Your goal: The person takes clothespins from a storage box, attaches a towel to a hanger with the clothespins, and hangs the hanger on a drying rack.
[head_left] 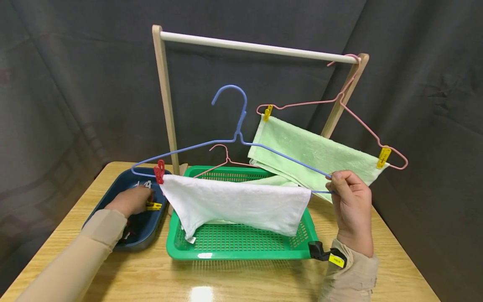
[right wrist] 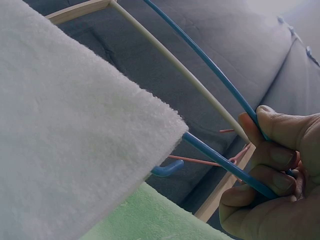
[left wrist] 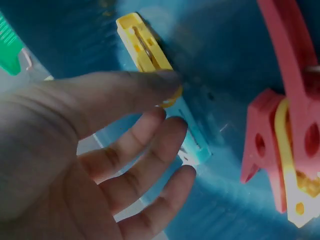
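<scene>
In the navy bin, my left hand (head_left: 131,201) pinches a yellow clothespin (left wrist: 142,42), its thumb lying across one end. A pale blue clothespin (left wrist: 192,142) lies just beyond the fingers in the left wrist view, with red clothespins (left wrist: 272,135) to the right. My right hand (head_left: 352,205) grips the right end of a blue hanger (head_left: 188,147), holding it up above the green basket. Over the hanger's lower bar hangs a folded white towel (head_left: 241,203). A red clothespin (head_left: 159,172) clips the towel's left corner; its right corner has none.
The navy bin (head_left: 109,191) stands left of the green basket (head_left: 241,254), which holds a pink hanger (head_left: 227,160) and light green cloth. Behind is a drying rack (head_left: 256,47). From its right end hangs another pink hanger (head_left: 362,121) with a green towel (head_left: 320,157) clipped by yellow clothespins.
</scene>
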Demonstrator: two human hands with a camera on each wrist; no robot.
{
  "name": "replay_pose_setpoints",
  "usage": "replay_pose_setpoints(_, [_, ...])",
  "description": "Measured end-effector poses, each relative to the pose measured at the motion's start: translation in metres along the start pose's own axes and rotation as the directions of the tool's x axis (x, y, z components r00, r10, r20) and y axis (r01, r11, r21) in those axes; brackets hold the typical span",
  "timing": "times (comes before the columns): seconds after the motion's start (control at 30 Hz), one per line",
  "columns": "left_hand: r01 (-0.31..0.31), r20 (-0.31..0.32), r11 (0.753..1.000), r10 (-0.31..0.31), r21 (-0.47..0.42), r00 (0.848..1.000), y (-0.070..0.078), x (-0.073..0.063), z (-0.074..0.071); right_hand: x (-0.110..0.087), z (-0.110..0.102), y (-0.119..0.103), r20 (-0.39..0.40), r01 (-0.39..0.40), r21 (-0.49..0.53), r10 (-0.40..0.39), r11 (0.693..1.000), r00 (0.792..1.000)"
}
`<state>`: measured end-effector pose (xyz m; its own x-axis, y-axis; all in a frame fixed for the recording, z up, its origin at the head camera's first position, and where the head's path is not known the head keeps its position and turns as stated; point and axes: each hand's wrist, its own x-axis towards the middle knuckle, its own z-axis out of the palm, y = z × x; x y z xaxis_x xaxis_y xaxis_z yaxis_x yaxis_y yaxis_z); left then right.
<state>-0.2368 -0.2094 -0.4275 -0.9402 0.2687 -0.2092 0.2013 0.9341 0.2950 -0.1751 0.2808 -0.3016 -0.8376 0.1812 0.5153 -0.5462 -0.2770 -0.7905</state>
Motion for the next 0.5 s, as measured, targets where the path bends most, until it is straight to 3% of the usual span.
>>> replay_pose_setpoints(0.27, [-0.038, -0.098, 0.998, 0.043, 0.052, 0.994, -0.0032, -0.0001, -0.0024, -0.0004, 0.0006, -0.0001, -0.004, -0.008, -0.013, 0.008, 1.0, 1.0])
replay_pose_setpoints(0.5, [-0.086, -0.188, 0.996, 0.085, 0.002, 0.979, -0.0011, -0.0053, -0.0056, 0.0006, 0.0016, 0.0012, -0.01, -0.012, -0.032, 0.012, 0.999, 1.0])
